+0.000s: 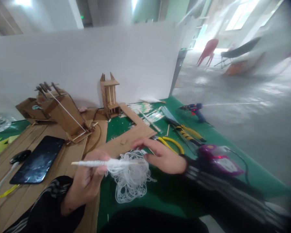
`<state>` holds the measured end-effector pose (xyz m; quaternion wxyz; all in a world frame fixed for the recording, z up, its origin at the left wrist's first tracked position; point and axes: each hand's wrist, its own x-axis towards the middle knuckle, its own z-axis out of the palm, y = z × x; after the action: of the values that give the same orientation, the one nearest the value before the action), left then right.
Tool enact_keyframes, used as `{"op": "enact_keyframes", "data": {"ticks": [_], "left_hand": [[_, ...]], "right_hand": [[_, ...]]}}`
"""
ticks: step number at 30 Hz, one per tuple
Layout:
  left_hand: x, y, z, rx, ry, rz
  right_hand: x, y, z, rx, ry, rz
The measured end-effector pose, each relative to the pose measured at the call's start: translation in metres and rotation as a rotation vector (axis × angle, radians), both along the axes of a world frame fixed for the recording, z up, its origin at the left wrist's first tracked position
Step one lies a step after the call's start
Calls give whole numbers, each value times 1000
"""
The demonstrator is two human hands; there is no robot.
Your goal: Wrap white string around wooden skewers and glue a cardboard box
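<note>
My left hand (pixel 91 174) is closed around a thin wooden stick (pixel 74 163) wound with white string (pixel 95 163). The stick lies level in front of me, and its right part is blurred. Beneath it a loose, tangled heap of white string (pixel 131 191) rests on the green table. Beside the stick's right end is my right hand (pixel 163 157), above the heap's right edge. Its fingers reach leftward with the thumb apart from them, and I see nothing gripped there.
Cardboard structures (pixel 65 113) (pixel 109 95) stand at the back. A black phone (pixel 38 160) lies on cardboard at left. At right are pliers (pixel 184 132), a glue gun (pixel 194 110) and a purple device (pixel 220 160) with a cable. Thin sticks (pixel 145 110) lie behind an L-shaped cardboard piece (pixel 135 129).
</note>
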<state>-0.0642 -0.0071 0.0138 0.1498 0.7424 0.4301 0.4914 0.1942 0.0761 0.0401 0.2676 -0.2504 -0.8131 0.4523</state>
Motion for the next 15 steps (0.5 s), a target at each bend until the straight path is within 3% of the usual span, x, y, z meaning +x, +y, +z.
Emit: {"op": "enact_keyframes", "data": {"ticks": [2, 4, 7, 11, 15], "left_hand": [[2, -1, 1, -115, -8, -117], [4, -1, 4, -207, 3, -200], [4, -3, 7, -282, 51, -234], [1, -3, 8, -251, 92, -206], [-1, -1, 7, -80, 72, -25]], "right_hand": [[-7, -7, -3, -256, 130, 189], [-14, -14, -7, -396, 153, 278], [-21, -18, -14, -383, 128, 252], [-17, -12, -16, -323, 149, 103], [6, 6, -4, -284, 225, 122]]}}
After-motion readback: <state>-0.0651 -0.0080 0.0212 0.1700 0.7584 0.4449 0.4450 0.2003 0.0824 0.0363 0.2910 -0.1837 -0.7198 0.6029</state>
